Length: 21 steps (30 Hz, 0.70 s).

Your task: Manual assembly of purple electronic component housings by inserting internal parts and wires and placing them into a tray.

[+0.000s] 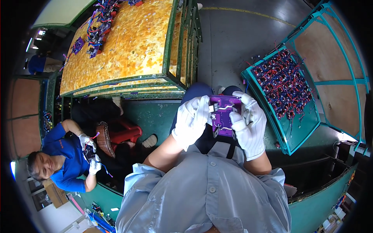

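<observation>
"Workbench with the mottled yellow top [136, 42] is the biggest thing I see, ahead and to the left. What else is around?"

"On the right, a teal tray [297, 134] carrying a dense bed of wired modules [281, 83], their leads red and blue. To the left sits a co-worker [64, 155] in a blue top, gloved too, with a small wired part between the hands. A red plastic stool [128, 132] is just beside that person."

"And the wearer's own work?"

"A purple circuit board [223, 116], by the look of it, raised in front of the body, above the lap. I'd judge the step in hand to be handling or checking that single board."

"Where does it lie against the hands?"

"Right between them, touching both. The white-gloved left hand [192, 116] is closed in a narrow pinch at its left edge, beside a small pale connector [212, 108]. The right hand [250, 126], also gloved, grips the opposite edge, thumb over the near face; its other fingers are mostly hidden."

"What would the next move call for?"

"A steady, level grip, I'd say, with light pressure near that connector."
</observation>
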{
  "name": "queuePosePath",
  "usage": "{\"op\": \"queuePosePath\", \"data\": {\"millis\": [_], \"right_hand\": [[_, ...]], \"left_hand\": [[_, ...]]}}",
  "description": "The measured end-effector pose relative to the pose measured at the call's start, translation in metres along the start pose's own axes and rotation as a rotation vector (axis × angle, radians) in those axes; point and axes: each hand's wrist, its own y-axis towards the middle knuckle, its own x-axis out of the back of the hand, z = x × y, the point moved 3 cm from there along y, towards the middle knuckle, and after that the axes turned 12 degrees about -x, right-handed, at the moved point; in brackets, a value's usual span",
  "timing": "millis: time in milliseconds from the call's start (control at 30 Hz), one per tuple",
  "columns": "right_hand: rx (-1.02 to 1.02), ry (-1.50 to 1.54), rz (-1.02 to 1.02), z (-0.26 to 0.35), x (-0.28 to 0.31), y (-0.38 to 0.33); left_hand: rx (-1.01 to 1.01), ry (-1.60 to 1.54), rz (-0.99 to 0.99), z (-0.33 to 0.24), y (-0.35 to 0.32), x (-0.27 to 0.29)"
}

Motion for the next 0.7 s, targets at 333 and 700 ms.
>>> {"op": "queuePosePath", "data": {"millis": [333,700], "right_hand": [[-0.066,0.254,0.051,0.0,0.003,0.002],[-0.376,0.514,0.182,-0.012,-0.013,-0.003]], "left_hand": [[0.565,-0.605,-0.176,0.003,-0.008,-0.003],[0.678,-1.077,-0.223,0.01,0.018,0.013]]}}
